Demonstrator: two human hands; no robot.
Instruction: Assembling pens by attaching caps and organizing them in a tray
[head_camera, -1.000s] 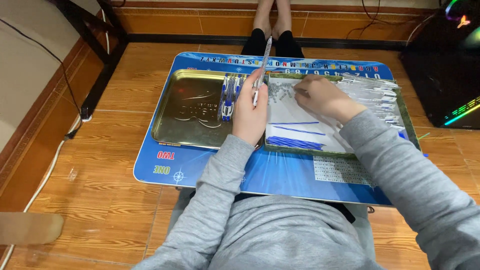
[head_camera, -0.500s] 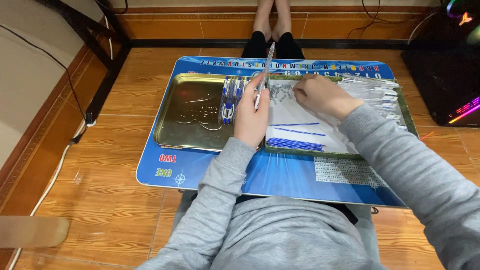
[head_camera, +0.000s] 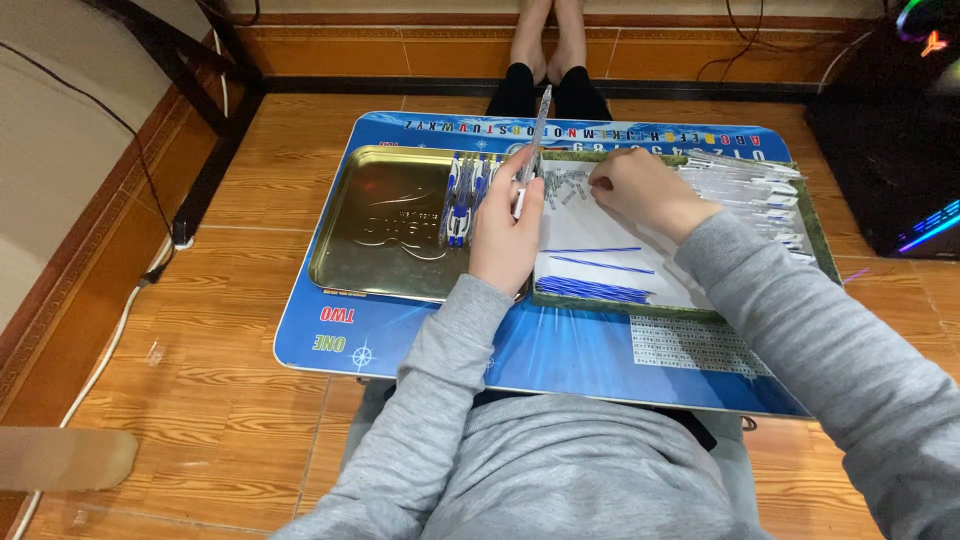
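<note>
Wooden floor surrounds a blue worktop; the left hand grips a clear pen barrel upright over the gold tray, while the right hand has its fingers pinched closed among small parts beside it.

The floor is laid in warm orange-brown wood-pattern boards with pale seams between them. Along the far side runs an orange tiled skirting with a thin patterned strip along its top. On the left a beige wall meets a brown skirting that slants toward the near corner. A dark metal frame rests on the floor by that wall, and a black cable hangs down the wall just beside it, while a white cable trails over the boards. At the far right stands a black computer case glowing with coloured lights. More cables lie against the far skirting. The light is even and soft.
</note>
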